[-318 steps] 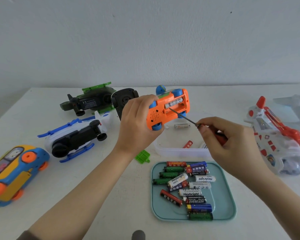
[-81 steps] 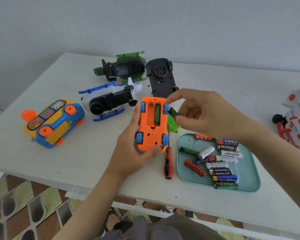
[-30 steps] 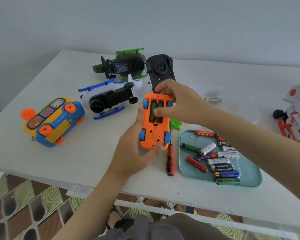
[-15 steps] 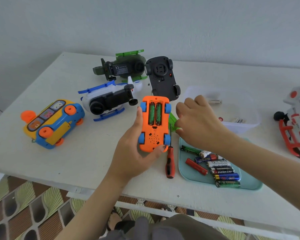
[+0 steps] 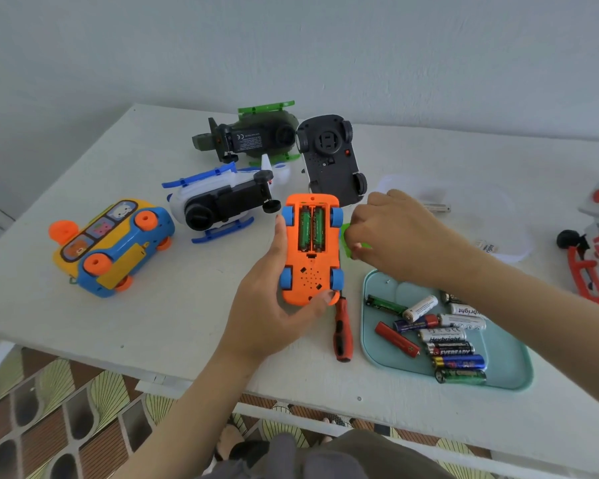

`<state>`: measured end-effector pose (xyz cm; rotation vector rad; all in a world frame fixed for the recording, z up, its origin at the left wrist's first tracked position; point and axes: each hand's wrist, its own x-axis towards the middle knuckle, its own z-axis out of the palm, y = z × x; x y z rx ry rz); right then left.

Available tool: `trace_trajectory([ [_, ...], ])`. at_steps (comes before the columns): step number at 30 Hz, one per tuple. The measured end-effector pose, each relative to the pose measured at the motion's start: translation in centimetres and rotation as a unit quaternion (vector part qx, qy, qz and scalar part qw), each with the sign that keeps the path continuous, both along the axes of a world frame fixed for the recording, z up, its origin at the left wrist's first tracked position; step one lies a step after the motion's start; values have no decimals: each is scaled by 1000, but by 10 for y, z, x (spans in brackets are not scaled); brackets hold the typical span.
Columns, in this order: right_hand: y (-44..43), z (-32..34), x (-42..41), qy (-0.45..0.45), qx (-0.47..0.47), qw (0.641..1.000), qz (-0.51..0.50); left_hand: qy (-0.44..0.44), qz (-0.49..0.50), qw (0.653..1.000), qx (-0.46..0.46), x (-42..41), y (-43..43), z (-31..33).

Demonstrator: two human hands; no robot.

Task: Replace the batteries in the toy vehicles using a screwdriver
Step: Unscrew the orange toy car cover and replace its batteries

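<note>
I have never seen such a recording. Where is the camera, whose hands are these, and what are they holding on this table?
There is no machine here: a camera worn on a person's head looks down at their own two hands. The left hand holds an orange toy car upside down; its open compartment shows two green batteries. The right hand grips a green cover beside the car. On the white table lie a screwdriver, a teal tray of loose batteries, and other toys, among them a yellow and blue bus and a black car.
</note>
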<state>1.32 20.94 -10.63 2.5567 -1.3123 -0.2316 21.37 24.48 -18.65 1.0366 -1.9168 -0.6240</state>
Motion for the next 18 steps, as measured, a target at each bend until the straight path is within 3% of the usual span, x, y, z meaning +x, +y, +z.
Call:
trace_trajectory([
  [9,2,16,-4,-154,139,974,-89,3,7,1000,-4,0,-2,0],
  [15,9,9,1,-299,289,896,-156,12,-3,1000,0,0,-3,0],
  [18,12,4,4,-399,306,843,-191,15,-6,1000,7,0,-2,1],
])
